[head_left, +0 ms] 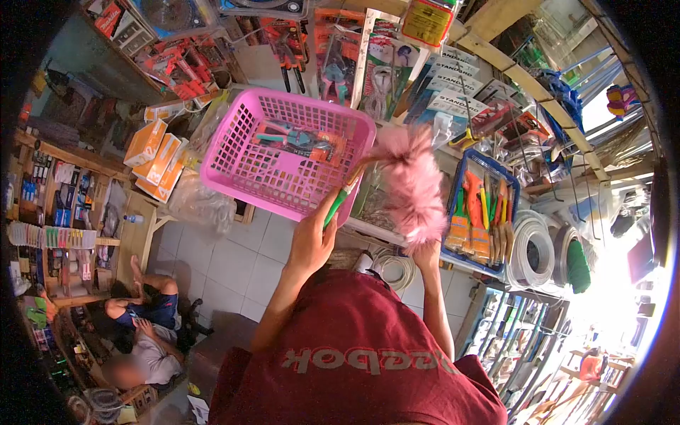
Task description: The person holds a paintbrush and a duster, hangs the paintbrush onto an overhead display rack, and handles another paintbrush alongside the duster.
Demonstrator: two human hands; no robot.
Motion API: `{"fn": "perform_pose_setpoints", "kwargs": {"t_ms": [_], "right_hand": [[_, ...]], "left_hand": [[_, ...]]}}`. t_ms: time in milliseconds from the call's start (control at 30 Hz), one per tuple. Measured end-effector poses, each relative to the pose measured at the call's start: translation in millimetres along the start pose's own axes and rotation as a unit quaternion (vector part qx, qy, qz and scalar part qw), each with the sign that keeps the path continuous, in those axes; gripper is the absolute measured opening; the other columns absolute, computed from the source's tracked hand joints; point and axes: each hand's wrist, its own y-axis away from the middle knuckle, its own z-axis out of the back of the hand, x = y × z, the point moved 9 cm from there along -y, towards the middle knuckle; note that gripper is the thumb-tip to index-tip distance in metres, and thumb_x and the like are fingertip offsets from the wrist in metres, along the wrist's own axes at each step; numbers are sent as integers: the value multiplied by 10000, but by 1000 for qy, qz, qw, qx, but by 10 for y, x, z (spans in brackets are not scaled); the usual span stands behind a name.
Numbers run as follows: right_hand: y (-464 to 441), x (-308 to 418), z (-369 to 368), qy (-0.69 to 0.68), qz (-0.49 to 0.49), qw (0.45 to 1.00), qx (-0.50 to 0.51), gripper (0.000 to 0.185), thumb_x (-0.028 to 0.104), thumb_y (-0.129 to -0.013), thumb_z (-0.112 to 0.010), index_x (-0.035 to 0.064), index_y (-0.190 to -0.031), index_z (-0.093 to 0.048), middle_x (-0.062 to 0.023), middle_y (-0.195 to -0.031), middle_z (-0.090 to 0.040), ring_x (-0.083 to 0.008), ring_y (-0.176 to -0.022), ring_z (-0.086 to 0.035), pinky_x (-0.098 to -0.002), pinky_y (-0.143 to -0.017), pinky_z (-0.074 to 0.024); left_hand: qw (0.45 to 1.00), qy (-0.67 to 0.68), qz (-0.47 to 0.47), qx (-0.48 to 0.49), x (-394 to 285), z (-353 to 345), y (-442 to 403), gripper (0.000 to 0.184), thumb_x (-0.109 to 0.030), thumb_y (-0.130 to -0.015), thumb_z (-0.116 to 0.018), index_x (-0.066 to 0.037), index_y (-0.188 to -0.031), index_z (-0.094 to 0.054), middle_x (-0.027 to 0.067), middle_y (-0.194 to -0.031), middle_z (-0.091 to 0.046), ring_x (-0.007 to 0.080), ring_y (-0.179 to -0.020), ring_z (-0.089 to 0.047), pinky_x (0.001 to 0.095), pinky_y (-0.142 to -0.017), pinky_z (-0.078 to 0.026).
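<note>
The left hand [312,244] was wrapped firmly around the green handle [336,206] of the pink duster [414,191], presumably to keep clear of the fluffy head, which hung between the pink basket [287,199] and the blue tray [471,262]. The right hand [426,255] was near its lower tip, partly hidden; its grip could not be told. The basket's walls probably kept the packaged tools [301,139] together.
</note>
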Motion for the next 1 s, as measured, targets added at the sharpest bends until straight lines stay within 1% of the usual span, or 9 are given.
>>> {"fn": "perform_pose_setpoints", "kwargs": {"t_ms": [33,133,233,267,300,467,567,833,1000], "right_hand": [[8,-154,-67,-204,-116,972,-9,403,137,-766,-665,5,-1133,-567,-186,-1081,-636,-241,-996,-620,-344,-832,-479],[-47,298,-27,-10,13,998,64,376,131,-730,-689,-35,-1055,-599,-166,-879,-688,-272,-849,-675,-370,-740,-510],[20,86,51,-235,-76,968,-54,353,96,-728,-679,-25,-1052,-608,-176,-913,-683,-258,-861,-673,-371,-753,-508],[16,67,-19,-23,-25,997,73,397,36,-787,-598,-5,-1177,-537,-172,-1145,-596,-301,-1133,-525,-392,-987,-380],[-19,153,73,53,63,997,-11,318,59,-743,-636,-13,-1052,-621,-166,-895,-684,-299,-841,-667,-372,-765,-508],[46,36,9,-21,-75,993,93,278,62,-743,-623,9,-1016,-626,-196,-960,-662,-325,-877,-650,-356,-772,-498],[-6,8,234,-110,-70,991,-13,267,75,-745,-632,11,-1004,-628,-188,-934,-665,-318,-859,-651,-361,-748,-496],[65,-454,523,42,-188,981,-21,71,31,-653,-639,-38,-637,-630,-169,-526,-567,-213,-514,-600,-384,-534,-465],[138,-473,351,48,-141,983,110,247,30,-723,-589,-36,-960,-590,-152,-779,-649,-293,-686,-624,-372,-601,-471]], "left_hand": [[999,-22,-22,-10,-42,18,3,475,9,-848,-489,-47,-1315,-418,229,-1171,-557,406,-1047,-545,422,-868,-454],[993,-82,-85,-31,-72,20,24,487,-15,-857,-497,-54,-1334,-405,227,-1116,-579,408,-1003,-564,426,-827,-467],[991,-106,-74,-30,-4,41,38,468,-65,-868,-508,-55,-1326,-415,229,-1049,-592,405,-956,-579,432,-776,-479],[995,-93,-33,-32,6,35,38,462,-81,-870,-512,-52,-1321,-419,228,-1021,-596,403,-938,-583,437,-761,-480],[996,-81,7,-33,10,41,27,457,-98,-871,-516,-50,-1316,-423,226,-993,-599,401,-919,-587,442,-745,-482],[982,-172,-36,-75,89,17,112,485,-144,-887,-529,-40,-1340,-392,222,-952,-586,394,-842,-583,459,-697,-464],[980,-164,-42,-106,-9,46,92,452,-136,-890,-533,-33,-1315,-414,218,-985,-576,395,-851,-578,456,-698,-460],[989,-117,-10,-93,-61,-141,120,357,-93,-888,-533,-24,-1232,-466,202,-986,-556,401,-887,-563,446,-724,-459],[992,-94,-1,-79,-127,-313,157,289,-59,-880,-535,-6,-1161,-491,196,-967,-554,397,-882,-557,437,-730,-450]]}}
